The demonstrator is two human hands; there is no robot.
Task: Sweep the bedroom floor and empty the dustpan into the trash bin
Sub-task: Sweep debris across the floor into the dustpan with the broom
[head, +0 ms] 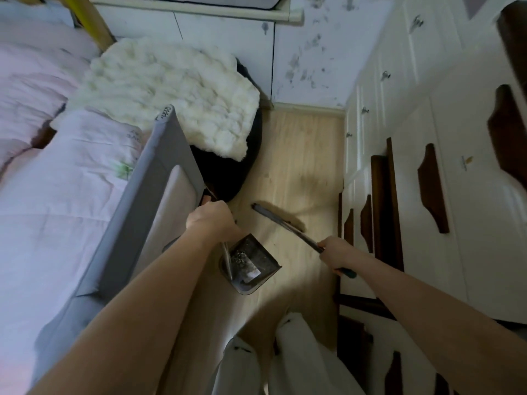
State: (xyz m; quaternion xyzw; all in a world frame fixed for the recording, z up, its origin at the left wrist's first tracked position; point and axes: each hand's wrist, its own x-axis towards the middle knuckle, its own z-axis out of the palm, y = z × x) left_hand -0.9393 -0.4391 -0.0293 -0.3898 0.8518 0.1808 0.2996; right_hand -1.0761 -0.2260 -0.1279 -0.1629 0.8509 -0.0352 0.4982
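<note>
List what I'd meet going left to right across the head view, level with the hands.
Pale pink quilted bedspread → grey padded bed rail → left hand → dark plastic dustpan → right hand → white wardrobe doors with dark wooden handles.

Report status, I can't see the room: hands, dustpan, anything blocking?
Left hand grips dustpan handle, debris inside. Right hand grips broom, head on floor. Black chair close ahead.

floor (pixel 302 155): pale wood | on it: dustpan (pixel 251 265), broom head (pixel 278 219)

Pale wood floor (pixel 299 155) btwn bed w/ grey rail (pixel 148 178) and white cabinets (pixel 422 138), scuffed white wall (pixel 308 52) behind.
</note>
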